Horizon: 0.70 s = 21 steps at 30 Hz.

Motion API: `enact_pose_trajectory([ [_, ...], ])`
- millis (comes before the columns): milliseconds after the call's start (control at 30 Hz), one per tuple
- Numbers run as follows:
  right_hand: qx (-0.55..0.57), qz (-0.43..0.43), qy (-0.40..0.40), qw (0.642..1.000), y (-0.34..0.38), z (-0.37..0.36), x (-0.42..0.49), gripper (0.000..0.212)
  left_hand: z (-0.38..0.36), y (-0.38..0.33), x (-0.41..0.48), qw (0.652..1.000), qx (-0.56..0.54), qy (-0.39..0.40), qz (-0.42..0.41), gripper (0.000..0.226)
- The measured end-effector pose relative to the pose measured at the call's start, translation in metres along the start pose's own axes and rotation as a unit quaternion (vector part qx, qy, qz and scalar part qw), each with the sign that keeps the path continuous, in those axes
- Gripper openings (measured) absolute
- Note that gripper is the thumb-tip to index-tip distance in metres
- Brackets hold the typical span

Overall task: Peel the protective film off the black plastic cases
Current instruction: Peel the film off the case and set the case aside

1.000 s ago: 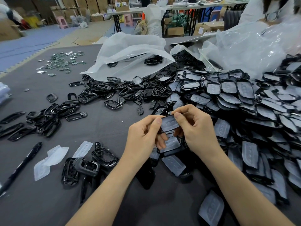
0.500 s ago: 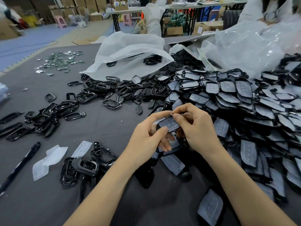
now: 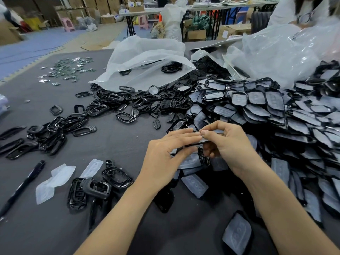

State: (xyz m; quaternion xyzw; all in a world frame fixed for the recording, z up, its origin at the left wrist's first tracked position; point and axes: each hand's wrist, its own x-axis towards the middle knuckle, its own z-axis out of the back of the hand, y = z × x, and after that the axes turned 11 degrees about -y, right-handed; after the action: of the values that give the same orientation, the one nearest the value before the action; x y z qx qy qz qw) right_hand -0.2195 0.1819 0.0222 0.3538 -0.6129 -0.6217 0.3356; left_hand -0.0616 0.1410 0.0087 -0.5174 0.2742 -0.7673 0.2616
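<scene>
A black plastic case (image 3: 196,143) with frosted film on it is held edge-on between both hands above the table. My left hand (image 3: 165,159) grips its left end, fingers over the top and thumb beneath. My right hand (image 3: 228,148) holds the right end, thumb tip pressed at the top edge beside the left fingertips. A big heap of film-covered cases (image 3: 266,115) spreads to the right. Peeled films (image 3: 53,181) lie at the left, beside bare black frames (image 3: 103,184).
A black pen (image 3: 24,184) lies near the left edge. More black frames (image 3: 55,129) are scattered at the left and middle. White plastic bags (image 3: 145,61) sit at the back. A person in white (image 3: 294,13) is at the far right. Small metal parts (image 3: 68,69) lie far left.
The case has turned from face-up to nearly edge-on. My left fingers have slid over its top toward my right thumb. Both hands stay in about the same place.
</scene>
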Motion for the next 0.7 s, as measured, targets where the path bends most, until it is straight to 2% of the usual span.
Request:
enact_pose_trajectory([
  [67, 0.005, -0.003, 0.000, 1.000, 0.0005, -0.0006, -0.0006, 0.016, -0.0008, 0.0000, -0.0011, 0.999, -0.022, -0.012, 0.034, 0.023],
  [133, 0.011, 0.007, 0.008, 1.000, 0.0010, -0.0011, -0.0012, 0.026, -0.0009, -0.0018, -0.0005, 0.988, -0.087, -0.034, 0.126, 0.022],
  [200, 0.009, 0.029, 0.022, 0.999, 0.0025, -0.0011, -0.0021, 0.031, 0.0002, -0.0037, 0.0022, 0.950, -0.195, -0.066, 0.234, 0.022],
  [267, 0.012, 0.047, 0.041, 0.998, 0.0049, -0.0009, -0.0035, 0.024, 0.0021, -0.0030, 0.0044, 0.910, -0.268, -0.086, 0.304, 0.017],
  [467, 0.061, 0.037, 0.085, 0.994, 0.0070, -0.0011, -0.0050, 0.012, 0.0018, -0.0036, 0.0037, 0.881, -0.310, -0.069, 0.350, 0.018],
  [700, 0.138, -0.014, 0.108, 0.985, 0.0064, -0.0026, -0.0044, 0.012, 0.0044, -0.0070, 0.0050, 0.850, -0.349, -0.040, 0.391, 0.020],
])
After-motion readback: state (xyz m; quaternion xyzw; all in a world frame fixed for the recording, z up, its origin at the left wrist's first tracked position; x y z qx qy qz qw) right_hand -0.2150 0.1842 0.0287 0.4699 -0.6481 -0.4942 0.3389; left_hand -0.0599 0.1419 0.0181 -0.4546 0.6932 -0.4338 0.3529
